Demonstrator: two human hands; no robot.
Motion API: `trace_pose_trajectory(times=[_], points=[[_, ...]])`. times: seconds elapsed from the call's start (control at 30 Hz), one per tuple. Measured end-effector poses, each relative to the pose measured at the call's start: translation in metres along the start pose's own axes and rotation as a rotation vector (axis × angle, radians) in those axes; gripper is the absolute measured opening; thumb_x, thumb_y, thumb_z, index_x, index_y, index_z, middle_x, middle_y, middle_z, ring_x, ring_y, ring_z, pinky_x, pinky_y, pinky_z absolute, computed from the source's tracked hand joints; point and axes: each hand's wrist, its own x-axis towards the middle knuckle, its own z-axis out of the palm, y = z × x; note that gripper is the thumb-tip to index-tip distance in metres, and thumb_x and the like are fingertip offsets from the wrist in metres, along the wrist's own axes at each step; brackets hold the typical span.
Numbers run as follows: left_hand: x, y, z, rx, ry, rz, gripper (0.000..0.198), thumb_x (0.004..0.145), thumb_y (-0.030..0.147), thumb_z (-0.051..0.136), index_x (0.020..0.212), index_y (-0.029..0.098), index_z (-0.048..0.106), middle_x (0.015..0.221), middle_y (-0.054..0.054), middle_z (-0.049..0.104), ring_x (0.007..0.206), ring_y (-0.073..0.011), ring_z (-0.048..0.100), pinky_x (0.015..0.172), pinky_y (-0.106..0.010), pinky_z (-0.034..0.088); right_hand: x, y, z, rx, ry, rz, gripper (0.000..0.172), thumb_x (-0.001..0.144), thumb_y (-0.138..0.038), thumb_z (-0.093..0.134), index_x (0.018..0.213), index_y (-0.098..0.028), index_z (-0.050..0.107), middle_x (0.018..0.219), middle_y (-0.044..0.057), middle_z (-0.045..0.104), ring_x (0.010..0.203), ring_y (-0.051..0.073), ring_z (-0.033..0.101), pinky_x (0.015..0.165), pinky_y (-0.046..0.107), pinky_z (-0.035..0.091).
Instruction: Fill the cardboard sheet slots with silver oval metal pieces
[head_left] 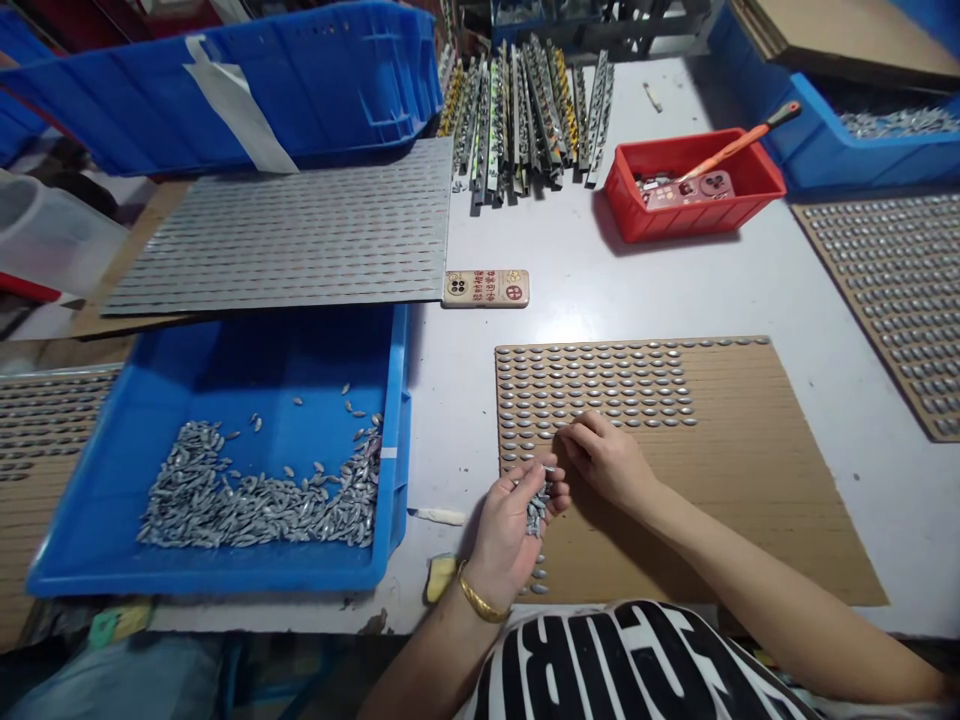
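My left hand [517, 510] is cupped palm up, its fingers curled round a heap of small grey oval pieces [535, 510] that look metallic and pointed at both ends. The thumb lies over the heap. My right hand [609, 460] is closed in a pinch just above a brown cardboard sheet [757, 500]; whatever its fingertips hold is hidden or too small to make out. Rows of grey oval pieces [592, 385] lie along the upper left of the sheet, with one row running farther right along the top edge. Both forearms partly cover the sheet's lower area.
Left stands a blue bin [397, 420] with many loose oval pieces, partly under a grey panel [315, 220]. A phone [487, 288] touches the panel's corner. Behind are patterned strips [525, 120] and a red tray [690, 215] with a brush-like tool. Another filled sheet [892, 300] lies right.
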Motion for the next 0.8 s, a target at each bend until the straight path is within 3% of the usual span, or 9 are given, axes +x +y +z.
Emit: trace_pose_trajectory(times=[0.2,0.3,0.4,0.53,0.67,0.8], points=[[0.001,-0.004,-0.003,0.012,0.009,-0.022,0.029,0.076,0.021,0.069,0.104,0.011,0.067,0.082,-0.006,0.065,0.067,-0.0084,0.058,0.064,-0.019,0.045,0.001,-0.001,-0.004,0.060,-0.029,0.012,0.023,0.091,-0.016,0.043,0.092,-0.018,0.066,0.090,0.008,0.059,0.074,0.016,0.058,0.064,0.026,0.046],[0.000,-0.003,-0.002,0.035,0.023,0.006,0.027,0.075,0.020,0.071,0.100,0.012,0.066,0.085,-0.006,0.066,0.070,-0.0101,0.060,0.067,-0.021,0.046,0.000,-0.011,-0.020,0.288,-0.017,0.061,0.019,0.091,-0.022,0.047,0.101,-0.020,0.063,0.094,0.008,0.061,0.081,0.018,0.059,0.071,0.029,0.048],[0.000,-0.004,0.001,0.035,0.042,0.027,0.022,0.074,0.020,0.071,0.093,0.014,0.063,0.083,-0.006,0.067,0.069,-0.0112,0.061,0.067,-0.024,0.047,-0.005,-0.024,-0.037,0.618,-0.091,0.180,0.014,0.090,-0.028,0.053,0.099,-0.021,0.062,0.091,0.005,0.063,0.081,0.017,0.061,0.071,0.029,0.050],[0.001,-0.010,0.007,0.003,0.039,0.064,0.018,0.074,0.019,0.072,0.089,0.015,0.063,0.082,-0.004,0.067,0.071,-0.0114,0.061,0.068,-0.024,0.047,-0.017,-0.038,-0.043,0.907,-0.150,0.311,0.017,0.089,-0.032,0.056,0.100,-0.021,0.062,0.091,0.005,0.065,0.081,0.018,0.063,0.072,0.031,0.053],[0.001,-0.017,0.014,-0.039,0.015,0.074,0.017,0.072,0.018,0.074,0.086,0.014,0.066,0.088,-0.006,0.067,0.083,-0.0147,0.062,0.073,-0.025,0.046,-0.026,-0.041,-0.036,0.741,0.019,0.209,0.016,0.090,-0.025,0.054,0.101,-0.023,0.066,0.097,0.007,0.065,0.092,0.020,0.062,0.080,0.034,0.052],[0.002,-0.024,0.018,-0.011,0.022,0.007,0.016,0.075,0.022,0.071,0.089,0.015,0.068,0.093,-0.006,0.068,0.089,-0.0169,0.062,0.075,-0.025,0.046,-0.033,-0.035,-0.031,0.429,0.069,0.046,0.028,0.091,-0.017,0.049,0.112,-0.027,0.064,0.102,0.008,0.064,0.094,0.021,0.060,0.080,0.035,0.052]])
